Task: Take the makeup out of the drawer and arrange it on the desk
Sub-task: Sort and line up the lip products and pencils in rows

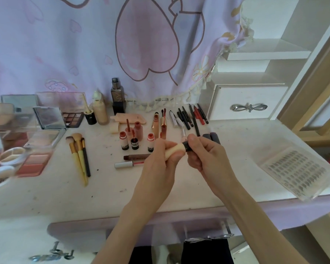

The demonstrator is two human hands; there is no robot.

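Both hands are up over the bench [179, 189], working one small tube [174, 150] between them. The left hand [160, 161] is wrapped round its cream body, and the right hand [204, 153] pinches the dark cap [187, 146] at the end, as if twisting it on or off; which way, I can't tell. The tube hangs just in front of the three small red-topped bottles [134, 141], near the middle of the spread.

Most of the makeup already looks laid out: brushes [80, 151] to the left of those bottles, open palettes [72, 119] further left and back, a fan of pencils [191, 115] behind and to the right, and a clear tray of false lashes [293, 172] far right.

So this seems to be the arranging step, late on. Next, I'd guess, the tube needs its cap settled and a free spot beside the bottles, set down gently so it doesn't knock the standing ones over.
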